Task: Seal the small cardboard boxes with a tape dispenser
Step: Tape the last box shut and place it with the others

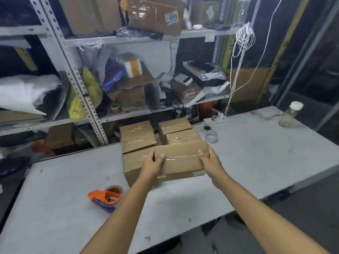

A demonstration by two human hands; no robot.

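Note:
A small taped cardboard box (pixel 181 158) is held between both hands at the middle of the grey table (pixel 256 162). My left hand (pixel 153 165) grips its left end with the thumb on top. At the box's right end, my right hand (pixel 209 159) grips with the thumb over the top edge. The box sits partly over another cardboard box (pixel 133 165) on its left. Behind them stand several taped boxes (pixel 137 137). An orange tape dispenser (pixel 106 197) lies on the table, left of my left forearm.
A clear tape roll (pixel 211 137) and a white power strip (pixel 218 120) lie right of the boxes. A capped jar (pixel 290 114) stands at the table's far right. Cluttered metal shelves (pixel 128 107) rise behind the table.

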